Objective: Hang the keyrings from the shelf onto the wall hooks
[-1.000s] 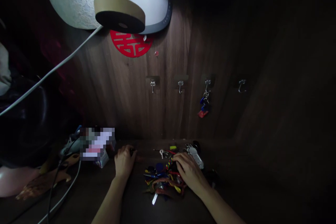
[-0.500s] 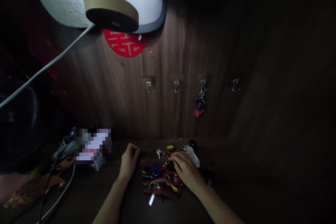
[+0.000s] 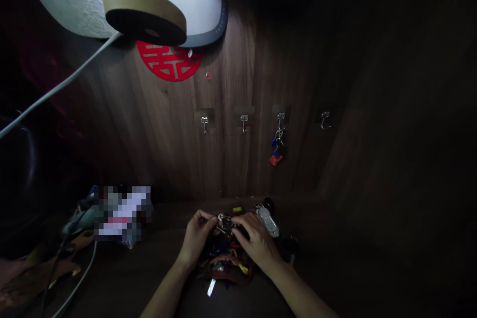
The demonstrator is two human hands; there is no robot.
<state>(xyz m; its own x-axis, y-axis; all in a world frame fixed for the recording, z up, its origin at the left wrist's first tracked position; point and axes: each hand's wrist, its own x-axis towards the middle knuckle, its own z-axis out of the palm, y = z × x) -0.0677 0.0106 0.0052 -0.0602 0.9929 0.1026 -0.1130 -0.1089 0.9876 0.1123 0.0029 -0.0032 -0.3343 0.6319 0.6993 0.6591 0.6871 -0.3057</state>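
My left hand (image 3: 197, 236) is closed, its thumb and fingertips pinched on a small bunch of keys (image 3: 221, 219). Facing it, my right hand (image 3: 255, 239) is closed on the other side of the same bunch, near a dark braided cord with yellow specks (image 3: 234, 231). Both hands are just above a pile of colourful cords and key straps (image 3: 225, 261) on the dark wooden surface. A white tag (image 3: 211, 287) sticks out of the pile's near side. Beyond my right hand lies a grey key fob (image 3: 269, 222). What exactly the fingertips grip is partly hidden.
Several metal hooks (image 3: 244, 121) are fixed to the wooden back wall; a key bunch with a red tag (image 3: 276, 159) hangs from one. Overhead are a lamp (image 3: 145, 15) and a cap (image 3: 197, 5). Cables (image 3: 85, 273) and a blurred box (image 3: 122, 218) are at left.
My left hand has moved right to meet my right hand, and keys are now between their fingertips. The whole view has shifted slightly, with the wall appearing further left.
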